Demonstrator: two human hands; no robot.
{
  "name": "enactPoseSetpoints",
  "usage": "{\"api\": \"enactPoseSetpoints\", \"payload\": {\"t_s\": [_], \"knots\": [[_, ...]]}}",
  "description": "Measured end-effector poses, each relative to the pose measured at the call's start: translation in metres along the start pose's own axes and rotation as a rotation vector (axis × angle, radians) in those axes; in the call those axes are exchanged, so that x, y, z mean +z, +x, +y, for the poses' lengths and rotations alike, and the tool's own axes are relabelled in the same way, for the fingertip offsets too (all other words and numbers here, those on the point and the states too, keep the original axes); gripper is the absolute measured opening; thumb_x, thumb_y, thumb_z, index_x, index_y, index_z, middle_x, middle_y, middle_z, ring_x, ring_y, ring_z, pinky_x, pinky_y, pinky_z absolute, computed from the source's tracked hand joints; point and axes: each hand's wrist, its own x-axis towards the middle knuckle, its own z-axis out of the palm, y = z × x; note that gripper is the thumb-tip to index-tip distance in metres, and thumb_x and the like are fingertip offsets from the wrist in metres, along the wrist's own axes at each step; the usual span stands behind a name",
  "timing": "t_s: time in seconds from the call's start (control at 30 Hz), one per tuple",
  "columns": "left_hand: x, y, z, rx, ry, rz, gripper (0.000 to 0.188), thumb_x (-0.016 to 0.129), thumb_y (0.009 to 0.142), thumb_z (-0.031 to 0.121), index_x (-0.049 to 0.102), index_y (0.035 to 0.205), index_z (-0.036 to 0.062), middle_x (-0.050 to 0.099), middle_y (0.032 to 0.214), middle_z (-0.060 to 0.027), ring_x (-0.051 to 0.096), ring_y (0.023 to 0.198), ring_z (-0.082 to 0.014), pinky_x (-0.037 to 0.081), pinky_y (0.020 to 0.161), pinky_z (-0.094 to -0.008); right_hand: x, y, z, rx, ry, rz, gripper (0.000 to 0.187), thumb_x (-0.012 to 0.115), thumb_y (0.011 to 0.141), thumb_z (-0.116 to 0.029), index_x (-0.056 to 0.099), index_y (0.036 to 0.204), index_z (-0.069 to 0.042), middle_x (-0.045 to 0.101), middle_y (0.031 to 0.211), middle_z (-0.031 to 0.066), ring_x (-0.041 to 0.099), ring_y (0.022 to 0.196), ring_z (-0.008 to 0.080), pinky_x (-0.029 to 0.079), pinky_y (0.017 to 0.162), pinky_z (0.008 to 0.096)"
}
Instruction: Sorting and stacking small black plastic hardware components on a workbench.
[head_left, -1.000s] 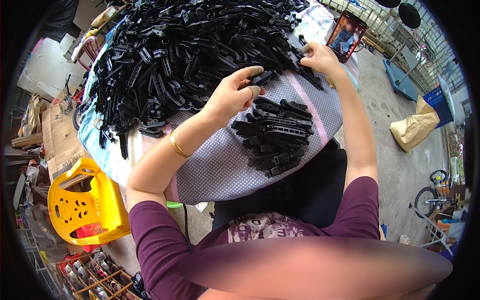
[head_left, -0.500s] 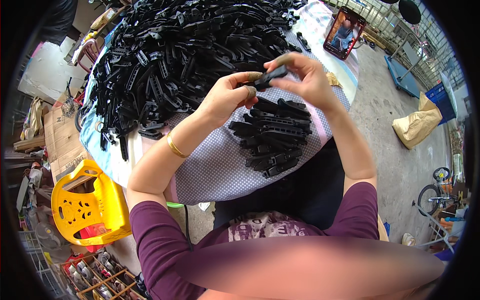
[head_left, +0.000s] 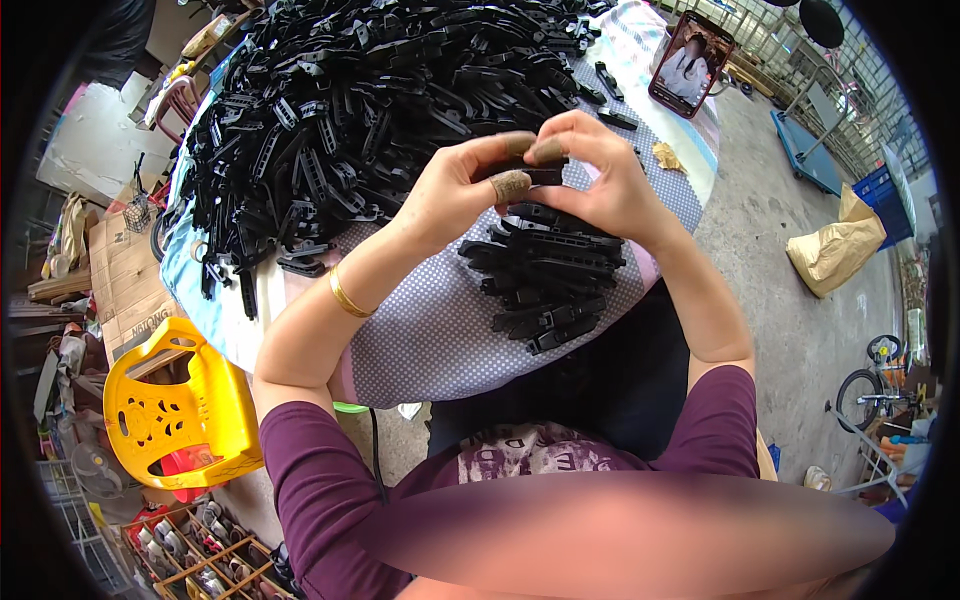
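My left hand and my right hand meet above the near part of the table, thumbs and fingers closed on one small black plastic piece. Fingers hide much of it, so its exact kind is unclear. Brownish covers wrap some fingertips. Just below my hands, a small stack of black slotted plastic strips lies on the dotted cloth. Beyond and to the left spreads a large heap of similar black plastic pieces.
A phone stands upright at the table's far right, near a crumpled tan scrap. A yellow plastic chair is at the left. On the right floor are a brown paper sack and a blue flat trolley.
My right hand has moved slightly down and its fingers have closed in toward my left hand around the black piece. The phone's picture has changed.
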Motion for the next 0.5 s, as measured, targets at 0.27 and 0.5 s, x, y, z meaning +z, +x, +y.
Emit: {"api": "enactPoseSetpoints", "payload": {"t_s": [0.27,0.5], "knots": [[0.008,-0.004,-0.001,0.309,0.428,0.126,0.052,0.068,0.076,-0.004,0.05,0.125,-0.0029,0.066,0.105,-0.0151,0.061,0.097,-0.0139,0.049,0.085,-0.0269,-0.012,-0.002,-0.003,0.252,0.27,-0.164,0.04,0.071,0.078,-0.015,0.059,0.111,0.004,0.066,0.098,0.0078,0.061,0.086,0.0131,0.048,0.078,0.0256],[0.006,-0.005,0.004,0.287,0.369,0.048,0.049,0.068,0.077,-0.003,0.052,0.123,-0.0017,0.065,0.109,-0.0119,0.06,0.1,-0.0128,0.049,0.086,-0.0269,-0.019,-0.002,-0.008,0.158,0.079,-0.103,0.027,0.069,0.078,-0.011,0.064,0.1,0.004,0.067,0.087,0.0095,0.061,0.078,0.0116,0.048,0.071,0.0243]]}}
